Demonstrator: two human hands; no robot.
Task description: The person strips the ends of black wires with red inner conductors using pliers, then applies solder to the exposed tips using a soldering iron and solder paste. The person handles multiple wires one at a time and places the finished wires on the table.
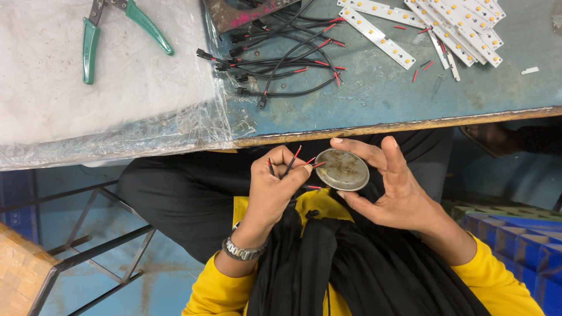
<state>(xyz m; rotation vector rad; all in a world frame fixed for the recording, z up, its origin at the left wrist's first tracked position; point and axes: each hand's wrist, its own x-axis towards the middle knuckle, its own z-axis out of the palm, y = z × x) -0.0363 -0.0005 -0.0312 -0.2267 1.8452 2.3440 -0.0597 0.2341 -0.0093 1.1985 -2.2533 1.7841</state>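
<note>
My right hand (pixel 393 187) holds a round grey metal disc (pixel 342 169) by its rim, between thumb and fingers, over my lap. My left hand (pixel 274 186), with a metal watch on the wrist, pinches a thin red and black wire pair (pixel 293 161) whose ends touch the disc's left edge. Both hands are just below the table's front edge (pixel 374 127).
On the blue table lie a bundle of black and red wires (pixel 287 58), several white LED strips (pixel 451 26) and green-handled pliers (pixel 93 35) on a clear plastic sheet (pixel 117 99). A blue crate (pixel 521 240) stands at the right, a metal frame (pixel 99 246) at the left.
</note>
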